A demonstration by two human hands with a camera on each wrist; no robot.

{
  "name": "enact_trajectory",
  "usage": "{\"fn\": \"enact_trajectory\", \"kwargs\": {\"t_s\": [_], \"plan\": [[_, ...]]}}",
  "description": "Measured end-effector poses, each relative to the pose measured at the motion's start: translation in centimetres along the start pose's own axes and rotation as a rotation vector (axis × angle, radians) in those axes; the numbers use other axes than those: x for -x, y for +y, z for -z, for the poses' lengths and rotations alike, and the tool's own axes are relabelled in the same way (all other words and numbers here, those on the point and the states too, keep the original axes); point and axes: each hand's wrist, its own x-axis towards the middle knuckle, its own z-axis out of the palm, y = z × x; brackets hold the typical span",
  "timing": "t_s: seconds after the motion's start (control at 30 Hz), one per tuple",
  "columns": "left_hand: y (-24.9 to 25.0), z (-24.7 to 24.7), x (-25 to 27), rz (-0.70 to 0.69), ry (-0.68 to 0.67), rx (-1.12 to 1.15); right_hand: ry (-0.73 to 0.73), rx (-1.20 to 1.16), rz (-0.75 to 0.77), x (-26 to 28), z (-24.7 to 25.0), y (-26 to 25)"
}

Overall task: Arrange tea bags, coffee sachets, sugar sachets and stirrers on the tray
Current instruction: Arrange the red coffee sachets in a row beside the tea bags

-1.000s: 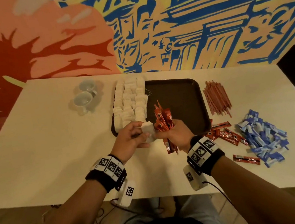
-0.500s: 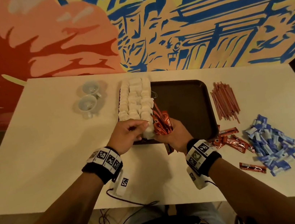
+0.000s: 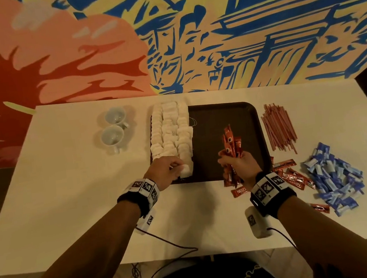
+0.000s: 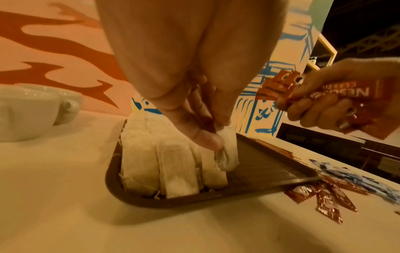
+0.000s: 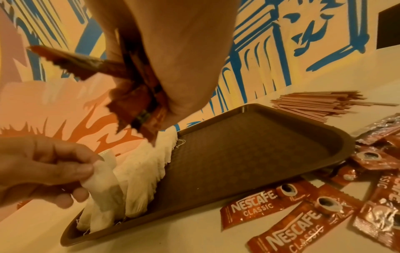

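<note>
Tea bag [image 3: 186, 171] pinched in left hand [image 3: 162, 173], going down at tray's [image 3: 253, 115] near-left corner to finish the rows. Right hand [image 3: 240, 166] clutches Nescafé coffee sachets [image 3: 230, 146] above the tray; lay those beside the bags next.

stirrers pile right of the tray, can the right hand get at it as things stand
Probably not yet. The path is free: the stirrers lie in the open beside the tray. But the right hand grips a bunch of coffee sachets, so its fingers are occupied.
</note>
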Motion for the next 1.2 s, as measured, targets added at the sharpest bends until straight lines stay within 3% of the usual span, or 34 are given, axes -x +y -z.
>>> {"fn": "enact_trajectory", "kwargs": {"t_s": [0.2, 0.43, 0.57, 0.63, 0.73, 0.87, 1.0, 1.1, 1.2], "plan": [[-0.4, -1.7, -2.2, 0.014, -0.013, -0.205, 0.033, -0.032, 0.001, 0.1, 0.1, 0.1], [1.3, -1.5, -3.1, 0.057, 0.112, -0.388, -0.139, -0.164, -0.021, 1.7, 0.5, -2.1], [5.9, 0.4, -1.9, -0.047, 0.291, -0.052, -0.29, -0.169, -0.008, 2.7, 1.0, -4.5], [9.2, 1.7, -1.0, -0.062, 0.261, 0.263, -0.357, -0.105, 0.004, 2.7, 1.2, -5.7], [13.3, 3.3, -0.5, -0.086, 0.141, 0.52, -0.443, -0.001, 0.039, 2.8, 1.2, -7.9], [16.8, 4.7, -1.1, -0.181, 0.108, 0.588, -0.514, 0.104, 0.082, 3.2, 1.0, -10.6], [18.8, 5.2, -2.1, -0.15, 0.161, 0.71, -0.547, 0.083, 0.139, 3.2, 2.5, -12.1], [19.8, 5.4, -2.6, -0.116, 0.184, 0.833, -0.521, -0.018, 0.151, 2.9, 4.2, -12.9], [20.7, 5.5, -3.2, -0.121, 0.193, 0.803, -0.444, -0.013, 0.176, 2.7, 5.3, -13.9]]}}
